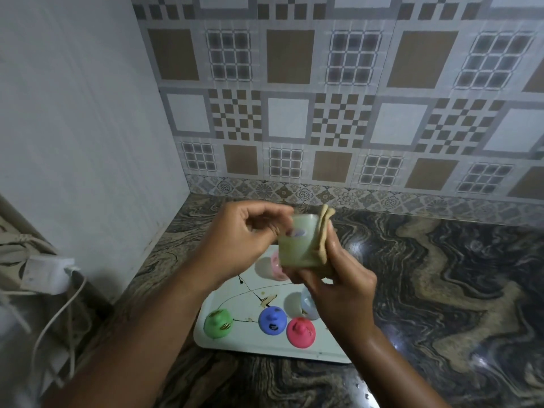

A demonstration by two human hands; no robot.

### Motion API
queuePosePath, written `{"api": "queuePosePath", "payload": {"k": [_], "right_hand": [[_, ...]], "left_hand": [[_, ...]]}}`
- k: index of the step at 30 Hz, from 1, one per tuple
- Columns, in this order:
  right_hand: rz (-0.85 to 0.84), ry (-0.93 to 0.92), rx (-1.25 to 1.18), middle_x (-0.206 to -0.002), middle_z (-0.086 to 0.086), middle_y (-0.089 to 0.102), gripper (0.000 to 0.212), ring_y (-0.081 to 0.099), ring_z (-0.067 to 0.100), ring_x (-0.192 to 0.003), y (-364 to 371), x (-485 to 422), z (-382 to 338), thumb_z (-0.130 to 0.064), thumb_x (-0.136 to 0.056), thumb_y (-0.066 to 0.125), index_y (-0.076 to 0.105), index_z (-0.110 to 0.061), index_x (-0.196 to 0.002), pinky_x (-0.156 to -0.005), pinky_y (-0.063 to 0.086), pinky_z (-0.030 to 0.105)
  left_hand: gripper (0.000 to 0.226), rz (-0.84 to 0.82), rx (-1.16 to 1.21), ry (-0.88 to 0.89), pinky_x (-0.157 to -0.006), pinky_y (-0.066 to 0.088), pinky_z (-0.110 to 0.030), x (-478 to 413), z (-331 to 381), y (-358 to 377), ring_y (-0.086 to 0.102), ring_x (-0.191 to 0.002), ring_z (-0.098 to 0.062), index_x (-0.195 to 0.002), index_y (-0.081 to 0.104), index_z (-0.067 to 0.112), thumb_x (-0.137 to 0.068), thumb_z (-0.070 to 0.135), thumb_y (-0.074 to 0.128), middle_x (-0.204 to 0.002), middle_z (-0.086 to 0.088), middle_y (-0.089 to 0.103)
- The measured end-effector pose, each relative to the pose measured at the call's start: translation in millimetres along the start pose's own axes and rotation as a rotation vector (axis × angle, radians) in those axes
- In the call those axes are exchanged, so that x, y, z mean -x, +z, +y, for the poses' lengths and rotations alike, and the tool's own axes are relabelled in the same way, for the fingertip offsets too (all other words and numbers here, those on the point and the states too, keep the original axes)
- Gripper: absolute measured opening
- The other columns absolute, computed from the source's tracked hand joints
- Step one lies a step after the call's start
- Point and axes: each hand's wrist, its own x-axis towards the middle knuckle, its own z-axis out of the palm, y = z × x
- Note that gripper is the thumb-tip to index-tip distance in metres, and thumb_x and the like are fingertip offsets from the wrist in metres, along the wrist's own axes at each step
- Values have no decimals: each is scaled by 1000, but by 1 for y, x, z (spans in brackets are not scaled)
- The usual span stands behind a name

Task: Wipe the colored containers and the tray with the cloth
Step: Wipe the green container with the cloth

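Observation:
I hold a pale green container [295,245] above the white tray [235,293]. My left hand [244,240] grips its left side with curled fingers. My right hand [338,284] holds a beige cloth [323,234] wrapped against the container's right side and bottom. On the tray lie a green lid [219,323], a blue lid [272,319] and a red lid [300,331], each smeared with dark and yellowish stains. A pink container [276,267] and a pale blue container [309,304] stand on the tray, partly hidden by my hands. Dark streaks mark the tray.
The tray sits on a dark marbled counter [441,290] in a corner, with a tiled wall behind and a white wall [88,142] at the left. A white charger with a cable [47,275] sits at the far left.

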Motion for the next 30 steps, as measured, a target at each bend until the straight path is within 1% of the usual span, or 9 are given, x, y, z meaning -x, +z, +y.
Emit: {"api": "queuePosePath", "payload": {"k": [3,7,10,13,18,20,24,26,30], "right_hand": [[7,214,-205,-97,-26,73,78,67,-3,-81,5,-3,0,-30,-72,83,54,-1,-139,-73,58,18],[5,-3,-36,-116,11,72,76,69,6,-99,14,-6,5,-36,-78,82,56,13,-130,-85,52,11],[-64,-208,176,-134,29,58,67,64,24,-121,15,-9,15,-26,-77,87,60,10,-127,-101,47,13],[-75,-163,144,-133,28,59,68,68,27,-114,18,-6,19,-28,-78,85,58,8,-129,-97,49,13],[52,266,-215,-103,-19,73,77,64,-10,-87,28,-3,8,-34,-74,79,49,-6,-140,-78,54,15],[34,202,-165,-105,-4,74,76,64,-12,-88,31,-4,8,-33,-76,79,49,0,-138,-79,50,8],[-51,-106,150,-135,28,57,65,70,26,-112,31,-7,15,-30,-81,81,60,8,-128,-93,53,16],[-56,-148,193,-137,29,54,63,66,28,-118,31,-7,18,-26,-79,84,60,8,-127,-97,52,17],[9,61,-23,-121,10,71,76,71,12,-99,26,-10,10,-39,-81,79,49,4,-137,-84,49,7]], "left_hand": [[17,-18,165,-157,-79,61,-35,-9,-7,-1,73,-96,-16,-102,75,16,-86,19,68,-98,1,78],[9,-17,184,-180,-74,61,-36,-19,-9,-8,71,-86,-21,-86,72,12,-83,3,72,-86,-7,73],[15,-23,-171,-24,-78,58,-25,-21,-9,-7,70,-81,-9,-79,72,23,-80,10,79,-80,5,73],[10,35,-272,93,-77,53,-13,-18,-11,1,68,-80,1,-83,74,26,-81,19,80,-80,13,74],[19,-3,138,-199,-81,61,-37,-24,-28,-5,73,-94,-19,-103,74,14,-88,22,65,-94,0,77],[9,3,205,-241,-74,62,-35,-27,-30,-7,71,-84,-19,-93,73,12,-88,10,66,-82,0,75],[12,13,-38,-88,-69,58,-24,-30,-28,-7,67,-77,-7,-84,71,17,-87,6,71,-78,4,70],[11,32,-230,51,-76,56,-21,-28,-27,-3,68,-79,-3,-83,71,25,-84,15,76,-79,9,72],[23,24,8,-19,-80,57,-27,-28,-27,-4,72,-93,-9,-100,75,19,-86,34,67,-97,6,77]]}}
